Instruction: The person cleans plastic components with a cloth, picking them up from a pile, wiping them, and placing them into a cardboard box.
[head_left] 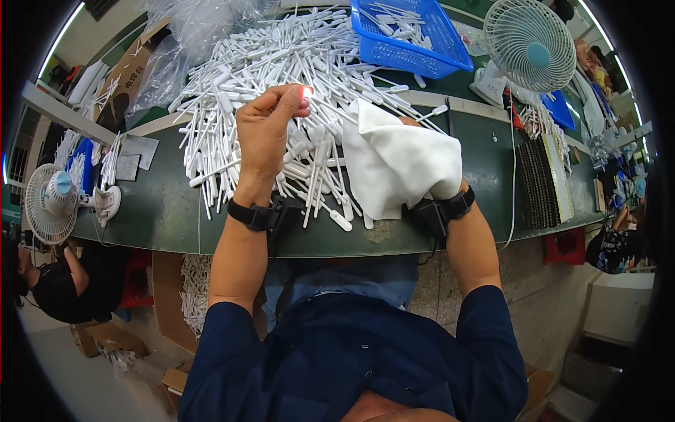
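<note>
Raised over a large heap of slim white sticks with thicker handles (274, 56), my left hand (266, 125) is closed in a pinch. A small light (307, 92) glows white and red at its fingertips. It appears to be the end of a thin white stick running toward the cloth, though the heap behind makes this hard to tell. My right hand (410, 122) grips a white cloth (408, 162), which drapes over most of it. A few fingers show at the cloth's far edge, and the wrist shows below. What the cloth covers inside that hand is hidden.
A blue plastic basket (411, 60) with more sticks stands behind the heap. Fans stand at the right (531, 46) and left (53, 204). Dark strips (541, 183) lie at the right, and a cardboard box (133, 77) and clear plastic bags (204, 32) at back left. Other people sit at both sides.
</note>
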Demonstrator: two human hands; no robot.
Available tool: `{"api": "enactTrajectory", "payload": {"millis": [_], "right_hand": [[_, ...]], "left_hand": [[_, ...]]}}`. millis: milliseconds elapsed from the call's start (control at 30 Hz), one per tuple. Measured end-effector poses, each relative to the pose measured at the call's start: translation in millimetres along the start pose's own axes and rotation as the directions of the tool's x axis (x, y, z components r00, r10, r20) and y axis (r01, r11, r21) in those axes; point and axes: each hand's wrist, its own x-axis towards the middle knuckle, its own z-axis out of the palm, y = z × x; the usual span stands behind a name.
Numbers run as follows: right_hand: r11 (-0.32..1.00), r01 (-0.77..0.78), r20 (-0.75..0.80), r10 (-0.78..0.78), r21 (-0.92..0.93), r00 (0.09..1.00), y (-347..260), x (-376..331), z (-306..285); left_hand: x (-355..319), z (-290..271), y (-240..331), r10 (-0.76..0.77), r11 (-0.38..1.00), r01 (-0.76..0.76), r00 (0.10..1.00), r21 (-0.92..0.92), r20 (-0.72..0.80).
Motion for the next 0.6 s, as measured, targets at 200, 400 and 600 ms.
{"api": "enactTrajectory", "payload": {"millis": [200,400,600], "right_hand": [[0.914,0.012,0.115,-0.064,0.406,0.991,21.7,7.4,-12.5],[0.851,-0.131,-0.11,0.215,0.509,0.97,23.5,13.8,-23.2],[0.997,0.063,-0.086,-0.066,-0.038,0.994,11.3,6.3,-21.3]], "left_hand": [[-1.0,5.7,3.6,-0.004,1.0,0.004,1.0,0.019,0.012],[2.0,2.6,0.6,0.02,0.999,-0.02,1.0,0.025,0.004],[3.6,1.5,0.1,0.001,0.998,0.003,0.999,0.066,-0.049]]}}
